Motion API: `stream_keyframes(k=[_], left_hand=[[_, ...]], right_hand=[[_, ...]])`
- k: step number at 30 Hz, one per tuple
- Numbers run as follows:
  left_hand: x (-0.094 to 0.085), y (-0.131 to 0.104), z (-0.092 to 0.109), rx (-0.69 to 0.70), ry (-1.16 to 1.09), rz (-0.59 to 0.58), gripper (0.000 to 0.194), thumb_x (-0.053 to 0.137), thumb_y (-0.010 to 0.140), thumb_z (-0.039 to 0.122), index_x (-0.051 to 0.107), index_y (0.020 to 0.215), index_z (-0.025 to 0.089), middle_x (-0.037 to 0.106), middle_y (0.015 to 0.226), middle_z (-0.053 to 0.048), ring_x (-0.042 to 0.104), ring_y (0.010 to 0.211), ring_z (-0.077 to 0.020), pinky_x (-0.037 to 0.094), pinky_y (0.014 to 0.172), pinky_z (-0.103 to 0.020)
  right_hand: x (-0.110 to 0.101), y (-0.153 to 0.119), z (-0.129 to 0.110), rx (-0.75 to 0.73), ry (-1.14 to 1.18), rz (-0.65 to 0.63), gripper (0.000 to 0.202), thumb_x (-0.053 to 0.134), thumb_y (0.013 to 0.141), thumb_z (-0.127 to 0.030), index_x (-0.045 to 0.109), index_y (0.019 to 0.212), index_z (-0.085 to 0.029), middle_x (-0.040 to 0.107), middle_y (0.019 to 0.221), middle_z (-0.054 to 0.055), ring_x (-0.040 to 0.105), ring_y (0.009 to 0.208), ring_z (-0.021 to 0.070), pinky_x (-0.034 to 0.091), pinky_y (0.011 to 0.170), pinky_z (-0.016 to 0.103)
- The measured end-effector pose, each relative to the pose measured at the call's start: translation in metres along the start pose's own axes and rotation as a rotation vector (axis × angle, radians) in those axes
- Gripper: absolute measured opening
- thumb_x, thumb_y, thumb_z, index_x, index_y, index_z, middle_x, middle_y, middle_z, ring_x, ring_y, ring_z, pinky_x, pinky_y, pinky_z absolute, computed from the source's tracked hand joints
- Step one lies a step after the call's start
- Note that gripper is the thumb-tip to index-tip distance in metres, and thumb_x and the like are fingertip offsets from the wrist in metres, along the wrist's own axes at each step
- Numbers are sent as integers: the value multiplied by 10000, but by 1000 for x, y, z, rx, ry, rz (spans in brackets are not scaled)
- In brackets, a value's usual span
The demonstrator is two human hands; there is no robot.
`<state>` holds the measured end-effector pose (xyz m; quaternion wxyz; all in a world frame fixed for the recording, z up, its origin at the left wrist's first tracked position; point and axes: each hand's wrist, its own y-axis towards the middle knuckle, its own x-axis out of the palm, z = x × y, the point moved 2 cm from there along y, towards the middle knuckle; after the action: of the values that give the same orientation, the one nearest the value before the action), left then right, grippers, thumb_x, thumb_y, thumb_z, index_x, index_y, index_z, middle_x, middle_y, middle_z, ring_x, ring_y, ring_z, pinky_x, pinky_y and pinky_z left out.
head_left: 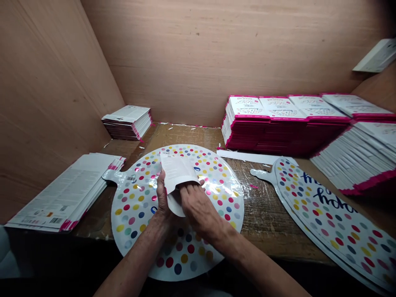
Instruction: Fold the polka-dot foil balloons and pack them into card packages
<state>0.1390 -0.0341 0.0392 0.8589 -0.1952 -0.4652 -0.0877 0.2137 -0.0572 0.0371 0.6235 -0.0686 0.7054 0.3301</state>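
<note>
A white printed paper envelope (181,168) is tilted over a round foil balloon (136,206) with coloured dots, which lies flat in front of me. My left hand (162,193) grips the envelope along its left side, thumb up. At its near, bulging mouth, my right hand (198,203) is closed with bent fingers reaching into the opening. Those fingertips are hidden by the paper, so anything inside cannot be made out. The balloon's neck (116,176) points left, and part of its blue lettering shows beside the envelope.
Flat white envelopes (68,185) lie at left; a smaller stack (128,117) stands behind. Pink-edged packets (247,119) line the back right, with more (361,152) leaning nearer. Lettered dotted balloons (337,222) overlap at right. A white strip (253,157) lies on the brown tabletop (260,206).
</note>
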Motion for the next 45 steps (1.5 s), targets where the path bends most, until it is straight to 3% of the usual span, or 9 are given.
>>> stream_keyframes(k=[6, 8, 11, 14, 17, 21, 25, 33, 45], left_hand=[[-17, 6, -1, 21, -14, 59, 685, 502, 796, 670, 602, 1270, 187, 730, 1083, -111, 668, 1031, -337, 510, 944, -508], [-28, 8, 7, -12, 108, 176, 596, 557, 774, 615, 661, 1140, 157, 742, 984, -125, 678, 970, -340, 533, 902, -488], [-41, 3, 34, 24, 679, 362, 338, 708, 688, 454, 692, 882, 178, 717, 787, -97, 668, 941, -348, 530, 893, -479], [-38, -1, 61, 484, 1327, 528, 233, 756, 658, 396, 668, 795, 229, 696, 824, -80, 610, 1071, -380, 438, 1011, -532], [-29, 9, 54, 776, 1663, 253, 335, 639, 785, 432, 681, 1053, 234, 668, 1197, -114, 469, 1299, -371, 294, 1137, -531], [-38, 30, 5, 612, 1969, -253, 502, 479, 903, 415, 523, 1373, 246, 451, 1512, -77, 263, 1458, -334, 148, 1188, -551], [-49, 30, -23, 515, 2028, -297, 509, 410, 941, 421, 493, 1411, 243, 388, 1551, -92, 217, 1474, -348, 103, 1185, -570], [-47, 24, -25, 481, 2030, -295, 515, 425, 941, 418, 469, 1426, 250, 378, 1558, -83, 211, 1476, -342, 123, 1179, -581], [-36, 23, -30, 458, 2183, -289, 511, 398, 944, 334, 461, 1430, 190, 357, 1559, -145, 235, 1457, -378, 191, 1148, -610]], right_hand=[[6, 0, -7, 51, 61, -242, 251, 561, 833, -38, 641, 1070, -61, 687, 1009, 185, 652, 896, 272, 569, 807, 391], [7, -6, -4, -3, 47, -150, 267, 505, 875, -26, 629, 1109, -59, 689, 1025, 181, 655, 924, 261, 566, 825, 388], [4, -29, -1, -122, 48, 171, 337, 420, 925, -28, 576, 1224, -29, 653, 1180, 206, 613, 1097, 270, 527, 938, 410], [4, -54, -1, -246, 160, 233, 293, 410, 934, -36, 619, 1139, -40, 687, 1112, 175, 632, 1066, 237, 539, 916, 365], [-4, -71, 3, -341, 311, 236, 222, 453, 941, -91, 659, 1019, -111, 719, 1001, 112, 657, 984, 190, 550, 865, 320], [-20, -84, 29, -87, 329, 322, 163, 515, 930, -137, 676, 941, -157, 720, 908, 78, 656, 829, 165, 537, 768, 302], [-20, -91, 49, 10, 232, 155, 169, 517, 953, -172, 686, 957, -162, 696, 907, 73, 607, 812, 180, 494, 768, 324], [-6, -87, 42, -122, 85, -31, 194, 465, 977, -150, 654, 934, -150, 641, 864, 70, 546, 808, 194, 452, 774, 335], [-3, -79, 38, -208, -70, -100, 136, 493, 934, -100, 626, 908, -116, 639, 857, 98, 564, 842, 222, 444, 761, 352]])
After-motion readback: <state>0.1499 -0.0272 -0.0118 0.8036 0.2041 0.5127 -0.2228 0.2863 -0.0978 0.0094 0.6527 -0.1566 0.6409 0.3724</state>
